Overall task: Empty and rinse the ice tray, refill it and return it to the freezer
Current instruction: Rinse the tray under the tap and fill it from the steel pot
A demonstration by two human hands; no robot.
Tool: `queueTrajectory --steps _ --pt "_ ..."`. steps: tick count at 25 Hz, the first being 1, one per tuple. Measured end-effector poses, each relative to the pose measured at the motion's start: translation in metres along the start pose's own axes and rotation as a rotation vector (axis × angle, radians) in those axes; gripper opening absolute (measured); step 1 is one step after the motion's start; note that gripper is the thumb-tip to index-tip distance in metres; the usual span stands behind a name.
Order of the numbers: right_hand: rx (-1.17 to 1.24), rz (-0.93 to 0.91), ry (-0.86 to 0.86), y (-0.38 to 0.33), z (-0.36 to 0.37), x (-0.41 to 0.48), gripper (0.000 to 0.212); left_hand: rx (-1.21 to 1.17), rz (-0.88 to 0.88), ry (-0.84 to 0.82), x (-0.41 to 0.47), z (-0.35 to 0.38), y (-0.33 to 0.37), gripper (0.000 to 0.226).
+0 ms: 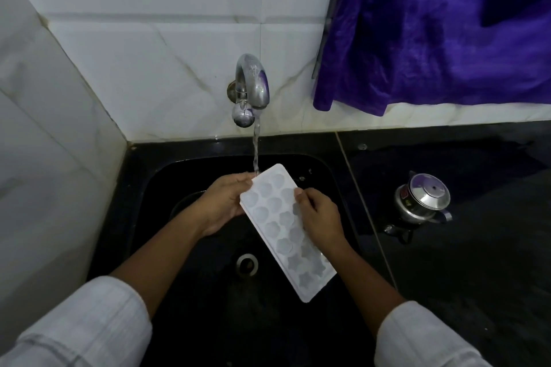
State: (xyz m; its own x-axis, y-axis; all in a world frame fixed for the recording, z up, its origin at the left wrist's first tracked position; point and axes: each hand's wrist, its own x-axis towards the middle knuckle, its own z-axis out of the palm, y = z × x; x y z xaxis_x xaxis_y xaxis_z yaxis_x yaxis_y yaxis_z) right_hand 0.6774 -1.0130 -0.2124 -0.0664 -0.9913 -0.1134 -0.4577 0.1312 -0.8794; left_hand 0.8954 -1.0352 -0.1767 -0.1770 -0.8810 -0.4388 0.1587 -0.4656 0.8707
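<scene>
1. The left hand grips the left long edge of the ice tray near its far end, with the thumb at the rim and the fingers hidden beneath. The right hand grips the opposite long edge, with the fingertips curled over the rim.
2. Risk, grip: both holds sit on the far half of a wet plastic tray, and the near half hangs unsupported. In my judgement a slip or twist would drop it into the sink.
3. Risk, water: the stream from the tap strikes only the far corner, close to the left thumb. Unless the tray is moved through it, the near cavities may go unrinsed. Water glancing off the flat rim could splash the sleeves and the bench.
4. Risk, refill: whether the cavities hold water or ice cannot be told. A tray filled at a slant would probably spill on the way to the freezer.
5. Position: the tray is held between the two hands, cavities up, above the sink. It runs diagonally from under the stream towards the near right, and its free end passes just right of the drain.
6. Surroundings: a lidded steel pot stands on the bench, well apart. A purple cloth hangs above it.
</scene>
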Motion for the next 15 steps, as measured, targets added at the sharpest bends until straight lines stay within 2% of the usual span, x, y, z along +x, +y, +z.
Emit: queueTrajectory --steps 3,6,8,10,12,15 --pt "-0.051 -0.110 0.016 -0.009 0.002 -0.002 0.035 0.191 0.094 0.128 0.001 0.001 0.010 0.020" --pt "-0.097 -0.191 0.041 -0.019 0.005 -0.004 0.036 0.341 0.149 0.220 0.005 0.003 0.025 0.046" --pt "-0.125 -0.216 0.048 -0.022 0.006 -0.004 0.037 0.480 0.182 0.239 0.009 0.002 0.028 0.050" --pt "-0.136 -0.210 0.067 -0.021 0.004 -0.003 0.037 0.553 0.219 0.143 0.011 0.000 0.028 0.036" --pt "-0.115 -0.188 0.087 -0.017 0.001 0.000 0.036 0.492 0.206 0.013 0.010 -0.004 0.026 0.022" --pt "-0.089 -0.170 0.088 -0.014 0.001 0.002 0.037 0.358 0.150 -0.069 0.007 -0.006 0.024 0.030"
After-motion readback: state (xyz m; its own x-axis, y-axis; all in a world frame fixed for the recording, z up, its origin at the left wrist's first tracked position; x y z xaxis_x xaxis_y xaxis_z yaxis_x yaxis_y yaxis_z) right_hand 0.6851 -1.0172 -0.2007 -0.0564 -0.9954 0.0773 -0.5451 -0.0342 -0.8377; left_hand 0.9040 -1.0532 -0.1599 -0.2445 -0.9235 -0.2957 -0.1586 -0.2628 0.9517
